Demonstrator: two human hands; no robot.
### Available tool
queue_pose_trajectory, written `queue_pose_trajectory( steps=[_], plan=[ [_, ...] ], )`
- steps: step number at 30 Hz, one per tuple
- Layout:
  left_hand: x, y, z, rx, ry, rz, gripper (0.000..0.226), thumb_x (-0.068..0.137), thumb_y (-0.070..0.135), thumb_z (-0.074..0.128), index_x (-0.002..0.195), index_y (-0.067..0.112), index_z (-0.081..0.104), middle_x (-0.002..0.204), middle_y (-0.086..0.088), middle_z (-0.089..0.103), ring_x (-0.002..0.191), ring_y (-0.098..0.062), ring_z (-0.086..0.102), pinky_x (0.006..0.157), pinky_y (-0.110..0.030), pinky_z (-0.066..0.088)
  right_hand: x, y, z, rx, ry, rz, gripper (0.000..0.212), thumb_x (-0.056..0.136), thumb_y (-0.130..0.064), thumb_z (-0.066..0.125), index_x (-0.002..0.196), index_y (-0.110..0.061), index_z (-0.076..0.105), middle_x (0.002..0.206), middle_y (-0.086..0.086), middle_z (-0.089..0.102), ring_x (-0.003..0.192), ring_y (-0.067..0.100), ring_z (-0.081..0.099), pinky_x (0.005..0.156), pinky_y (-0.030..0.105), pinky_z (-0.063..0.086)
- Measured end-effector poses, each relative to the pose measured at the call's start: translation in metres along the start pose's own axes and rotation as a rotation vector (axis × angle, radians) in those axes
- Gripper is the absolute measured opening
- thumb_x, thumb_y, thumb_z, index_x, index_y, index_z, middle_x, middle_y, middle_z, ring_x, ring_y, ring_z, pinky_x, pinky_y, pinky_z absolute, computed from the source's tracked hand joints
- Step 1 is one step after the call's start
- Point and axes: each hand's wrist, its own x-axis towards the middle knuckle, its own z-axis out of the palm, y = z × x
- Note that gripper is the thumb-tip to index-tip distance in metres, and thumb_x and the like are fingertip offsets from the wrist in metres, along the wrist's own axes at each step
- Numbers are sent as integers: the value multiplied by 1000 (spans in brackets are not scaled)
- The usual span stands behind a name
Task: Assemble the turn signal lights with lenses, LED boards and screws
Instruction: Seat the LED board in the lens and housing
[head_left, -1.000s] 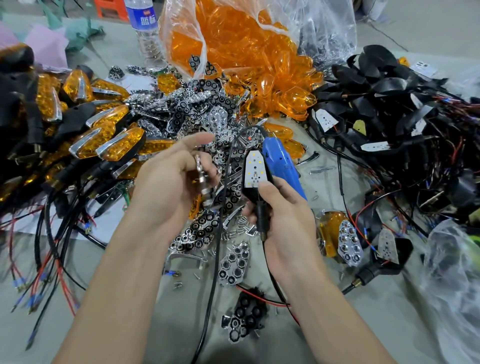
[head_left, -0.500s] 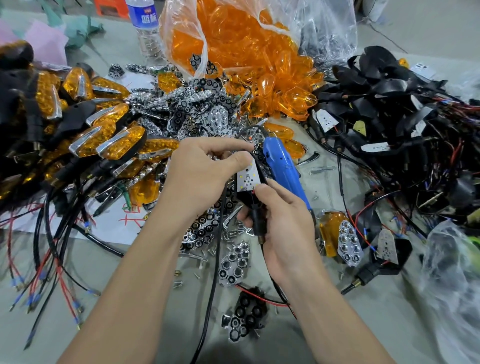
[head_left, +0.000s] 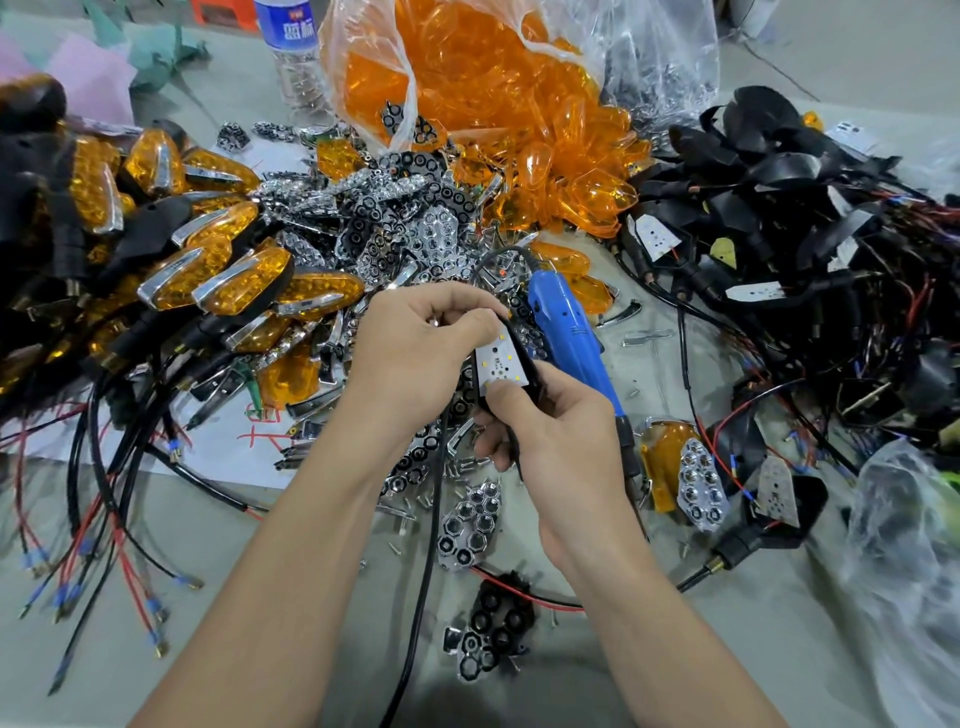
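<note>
grey table (head_left: 779, 649) | 1 blue screwdriver (head_left: 569, 338) | left hand (head_left: 415, 353) pinches 1 LED board (head_left: 501, 364) | right hand (head_left: 561, 441) grips its black housing (head_left: 480, 396)

Both bare forearms reach in from the bottom edge, hands meeting mid-frame. Left hand (head_left: 415, 358) knuckles up, fingers curled, thumb and forefinger pinching the top of the LED board (head_left: 500, 362). Right hand (head_left: 558, 436) grips the black housing (head_left: 531, 375), thumb pressed flat on the board's lower end.
</note>
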Motion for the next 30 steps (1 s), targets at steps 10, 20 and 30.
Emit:
queue_pose_trajectory(
  steps=[10,20,30],
  plan=[
    [-2,2,-3,-25,-14,9,17,80,18,70,75,31,81,63,2,60,59,-9,44,52,-20,37,-4,0,-2,-286,31,-131,20,92,-43,56,87,-25,64,63,4,69,46,24,62,48,33,43],
    [-9,6,-5,-107,-78,46,19,88,4,72,83,19,82,54,12,55,50,-1,43,52,-10,35,-9,-4,1,-281,89,-204,17,92,-34,52,77,-32,61,63,3,63,44,18,56,49,29,39],
    [-11,11,-5,-154,-96,66,18,83,5,75,80,21,84,54,7,56,51,-3,44,53,-11,37,-12,-6,1,-178,76,-209,22,95,-38,53,77,-29,60,68,15,62,46,24,54,43,24,38]
  ],
)
